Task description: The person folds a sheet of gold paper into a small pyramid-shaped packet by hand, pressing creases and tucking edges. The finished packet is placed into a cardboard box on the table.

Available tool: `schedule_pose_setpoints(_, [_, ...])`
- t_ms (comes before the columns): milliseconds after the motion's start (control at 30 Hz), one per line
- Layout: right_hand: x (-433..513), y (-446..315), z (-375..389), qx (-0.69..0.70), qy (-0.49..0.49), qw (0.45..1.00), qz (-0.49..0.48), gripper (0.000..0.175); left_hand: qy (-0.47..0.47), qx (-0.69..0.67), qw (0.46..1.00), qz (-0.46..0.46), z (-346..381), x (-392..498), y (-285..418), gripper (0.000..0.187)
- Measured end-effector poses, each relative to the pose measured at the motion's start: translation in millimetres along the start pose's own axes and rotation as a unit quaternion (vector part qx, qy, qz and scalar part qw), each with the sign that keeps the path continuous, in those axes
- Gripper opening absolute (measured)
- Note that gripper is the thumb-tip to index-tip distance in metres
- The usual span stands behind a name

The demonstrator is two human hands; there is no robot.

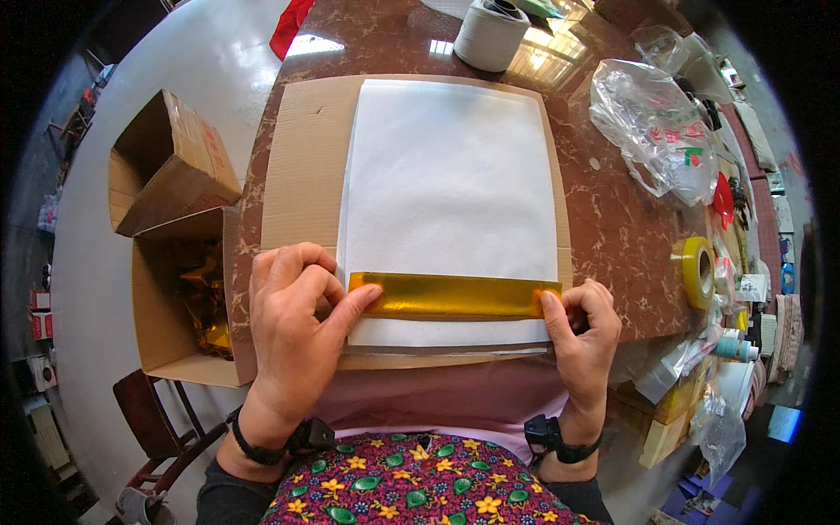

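Note:
A strip of shiny gold foil (459, 296) spans the lower part of a stack of white sheets (453, 177). My left hand (298, 321) pinches its left end, thumb on top. At the other end, my right hand (584, 328) grips the foil the same way, with the thumb over the corner. The fingers under the strip are partly hidden. Beneath the white sheets lies a flat piece of corrugated cardboard (302, 157), which shows along their left side and near edge.
A brown marbled table (630, 262) bears a cone of white thread (491, 36), a clear plastic bag (656, 131) and a roll of yellowish tape (697, 272). To the left stand a cardboard box (184, 295) holding gold foil pieces (210, 295), another box (174, 164) and a wooden chair (147, 413).

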State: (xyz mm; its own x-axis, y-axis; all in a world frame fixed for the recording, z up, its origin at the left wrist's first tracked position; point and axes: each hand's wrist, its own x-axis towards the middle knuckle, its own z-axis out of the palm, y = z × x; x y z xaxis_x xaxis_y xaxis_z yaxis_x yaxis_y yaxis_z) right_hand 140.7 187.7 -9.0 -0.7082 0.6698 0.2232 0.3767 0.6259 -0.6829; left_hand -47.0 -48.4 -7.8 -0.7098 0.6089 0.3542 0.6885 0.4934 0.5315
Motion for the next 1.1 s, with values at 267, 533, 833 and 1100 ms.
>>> schedule_pose_setpoints(267, [-1, -1, 2, -0.005, 0.014, 1.0, -0.005, 0.025, -0.006, 0.11, 0.96, 0.256, 8, -1, 4, 0.03])
schedule_pose_setpoints(533, [-3, 4, 9, -0.032, 0.057, 0.997, -0.046, 0.026, -0.099, 0.157, 0.932, 0.312, 8, -4, 20, 0.05])
schedule_pose_setpoints(833, [-7, 6, 17, -0.116, 0.13, 0.98, -0.092, 0.022, -0.119, 0.188, 0.953, 0.205, 30, -28, 57, 0.091])
schedule_pose_setpoints(1100, [-39, -38, 42, -0.068, -0.02, 0.931, -0.359, 0.041, -0.088, 0.233, 0.945, 0.214, 49, -35, 41, 0.071])
